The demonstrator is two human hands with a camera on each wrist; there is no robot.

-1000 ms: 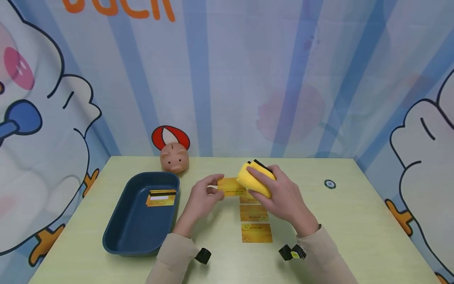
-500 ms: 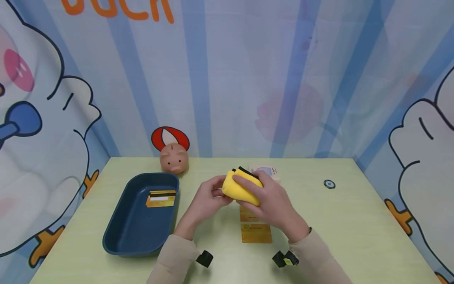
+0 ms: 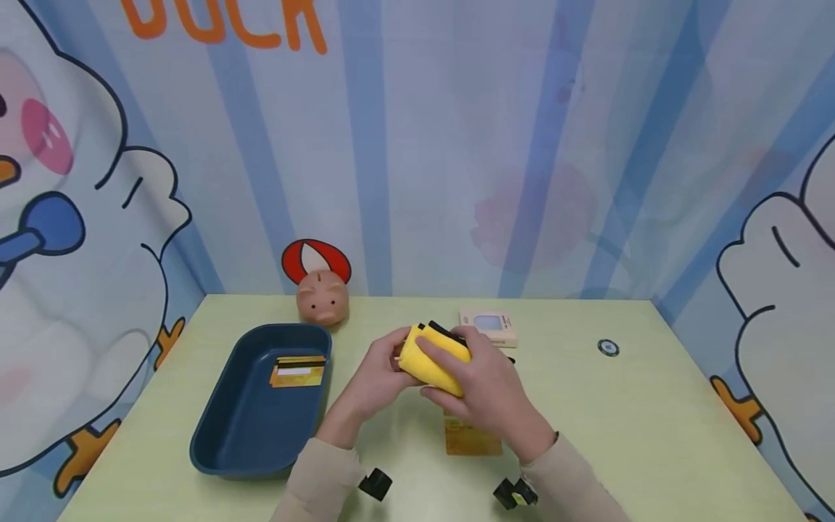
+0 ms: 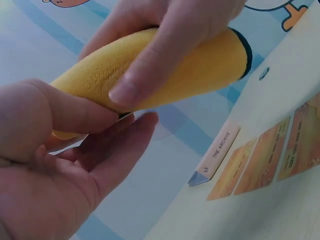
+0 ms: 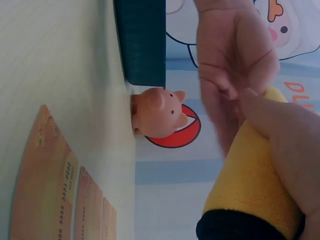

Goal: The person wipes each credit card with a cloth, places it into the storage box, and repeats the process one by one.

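My left hand (image 3: 377, 377) pinches a gold bank card, of which the left wrist view shows only a thin edge (image 4: 72, 143); the rest is hidden behind a cloth and fingers. The folded yellow cloth (image 3: 433, 361) with black edging is gripped by my right hand (image 3: 485, 388) and laid over that card. In the left wrist view the left thumb (image 4: 87, 116) lies against the cloth's underside. Below the hands, gold bank cards (image 3: 472, 438) lie in a column on the table; the right hand covers most of them in the head view, while the left wrist view shows three.
At left stands a dark blue tray (image 3: 228, 435) with a small stack of gold cards (image 3: 298, 372) in it. Behind it sits a pink piggy bank (image 3: 322, 299). A pale box (image 3: 502, 336) is at the back, and a round chip (image 3: 608, 348) lies right.
The card, plainly seen in the left hand a second ago, is now almost wholly covered by the cloth. My right hand has moved left and slightly down with the cloth, uncovering the pale box.
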